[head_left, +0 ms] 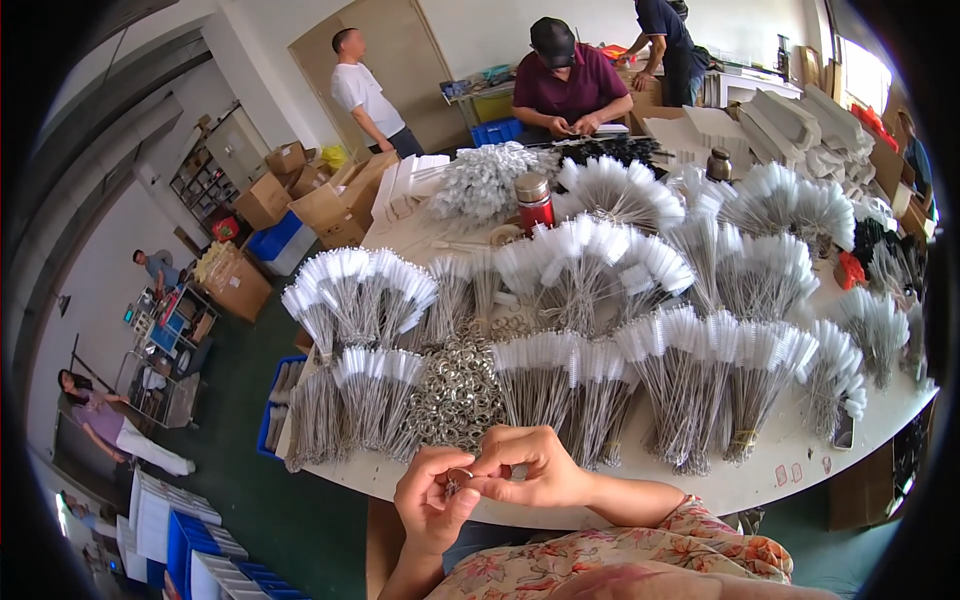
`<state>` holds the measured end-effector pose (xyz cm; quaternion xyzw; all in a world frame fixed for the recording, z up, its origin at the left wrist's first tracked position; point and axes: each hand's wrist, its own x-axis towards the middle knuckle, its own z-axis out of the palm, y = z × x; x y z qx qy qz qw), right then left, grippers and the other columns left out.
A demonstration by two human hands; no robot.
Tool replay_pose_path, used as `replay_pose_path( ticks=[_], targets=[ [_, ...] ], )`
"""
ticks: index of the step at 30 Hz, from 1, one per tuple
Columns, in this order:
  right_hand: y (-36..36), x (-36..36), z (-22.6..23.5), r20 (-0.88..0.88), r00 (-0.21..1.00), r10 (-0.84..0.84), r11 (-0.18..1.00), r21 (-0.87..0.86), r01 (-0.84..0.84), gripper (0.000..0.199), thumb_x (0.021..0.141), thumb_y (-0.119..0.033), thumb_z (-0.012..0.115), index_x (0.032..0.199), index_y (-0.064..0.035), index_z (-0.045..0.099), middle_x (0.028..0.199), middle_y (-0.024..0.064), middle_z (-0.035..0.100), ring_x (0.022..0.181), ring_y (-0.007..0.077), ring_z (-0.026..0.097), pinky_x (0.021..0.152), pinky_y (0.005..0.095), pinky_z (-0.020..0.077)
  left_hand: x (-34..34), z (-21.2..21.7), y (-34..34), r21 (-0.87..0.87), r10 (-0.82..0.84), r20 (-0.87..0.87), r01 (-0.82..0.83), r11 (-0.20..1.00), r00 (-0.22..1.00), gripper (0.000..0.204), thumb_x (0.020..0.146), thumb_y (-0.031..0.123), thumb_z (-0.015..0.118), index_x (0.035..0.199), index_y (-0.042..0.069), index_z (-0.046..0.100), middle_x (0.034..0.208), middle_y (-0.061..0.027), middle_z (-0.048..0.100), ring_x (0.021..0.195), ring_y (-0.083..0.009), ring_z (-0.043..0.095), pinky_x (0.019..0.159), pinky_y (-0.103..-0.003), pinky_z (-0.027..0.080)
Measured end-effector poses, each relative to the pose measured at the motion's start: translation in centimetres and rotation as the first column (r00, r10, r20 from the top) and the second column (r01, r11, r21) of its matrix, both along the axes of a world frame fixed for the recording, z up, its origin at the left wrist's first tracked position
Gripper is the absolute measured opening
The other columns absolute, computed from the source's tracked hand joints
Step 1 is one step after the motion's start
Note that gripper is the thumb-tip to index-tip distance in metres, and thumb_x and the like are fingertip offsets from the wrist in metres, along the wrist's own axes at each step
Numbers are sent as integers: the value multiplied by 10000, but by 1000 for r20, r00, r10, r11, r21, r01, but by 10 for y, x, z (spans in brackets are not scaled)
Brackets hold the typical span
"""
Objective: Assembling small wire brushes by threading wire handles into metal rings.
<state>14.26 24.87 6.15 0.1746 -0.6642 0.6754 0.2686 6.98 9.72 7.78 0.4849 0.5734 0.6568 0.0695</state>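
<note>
Surface: white, round-edged (760,480), crowded; cardboard boxes (330,205) and blue crates (190,545) on the green floor around it.
Room: workshop, pale walls; five other people in view, one seated across the surface (568,85).
Brushes: thin twisted-wire stems with white bristle tips, tied in standing bundles (690,385); too many bundles to count exactly.
Rings: heap of small shiny metal rings (455,395) at the near edge.
Flask: one, red with metal cap (535,203), mid-surface.
Left hand (432,500): fingers pinched on a ring (460,475), held just off the near edge.
Right hand (535,470): fingers closed on the same ring.
</note>
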Motion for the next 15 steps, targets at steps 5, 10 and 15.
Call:
replay_pose_path(
  ticks=[5,10,15],
  targets=[
    [1,0,0,-11,1000,4,1000,-16,-4,86,766,-60,680,846,-31,687,700,44,583,613,113,524,546,246,429,1,-2,0,9,3,7,-3,1000,1000,345,775,53,679,1062,-63,528,996,-124,518,784,-140,565,669,-242,480],
    [2,0,0,14,1000,8,996,-84,-7,82,776,-57,678,854,-33,692,704,42,582,609,93,504,544,238,408,3,-4,-3,39,4,100,-8,999,995,350,783,-6,660,1098,-65,520,1021,-140,528,849,-173,590,745,-273,506],
    [2,3,-3,10,999,49,984,-173,-47,82,773,-59,685,850,-31,690,712,31,582,623,79,487,557,237,389,2,-6,-3,12,17,49,-17,1000,999,347,779,6,669,1092,-58,533,1054,-156,558,898,-195,596,796,-294,496]
  ],
)
